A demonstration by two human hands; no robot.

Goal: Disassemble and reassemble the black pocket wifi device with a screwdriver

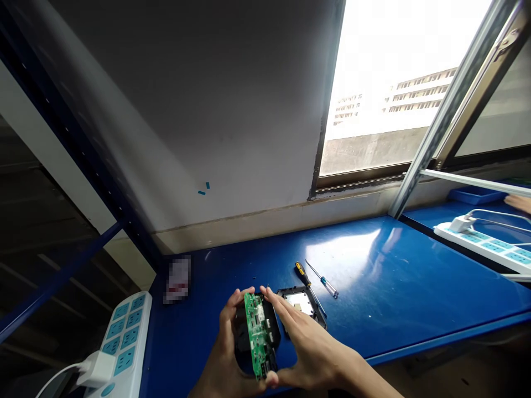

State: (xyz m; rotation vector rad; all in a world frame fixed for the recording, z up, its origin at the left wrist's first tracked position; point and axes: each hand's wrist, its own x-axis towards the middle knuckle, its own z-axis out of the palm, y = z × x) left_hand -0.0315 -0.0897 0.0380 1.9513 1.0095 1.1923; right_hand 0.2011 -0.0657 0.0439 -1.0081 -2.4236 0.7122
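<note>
A green circuit board (pixel 258 334) covered with small components stands tilted on edge between my hands, above the blue table. Black plastic housing (pixel 243 337) shows on both sides of it; how board and housing are joined is hard to make out. My left hand (pixel 224 345) wraps around the housing from the left, fingers at its top edge. From the right, my right hand (pixel 313 342) spans the board, fingertips at the top and thumb at the lower end. Just beyond my right hand lies a black cover (pixel 286 292) with a pale panel inside, partly hidden by that hand.
A yellow-and-black screwdriver (pixel 302 273) touches the cover, and a blue-handled screwdriver (pixel 329 286) lies beside it. Power strips (pixel 131 320) stand at left and right (pixel 481 239). A metal post (pixel 431 121) rises at right. Another person's hand (pixel 518 203) shows at far right, near a blue tray (pixel 477 194).
</note>
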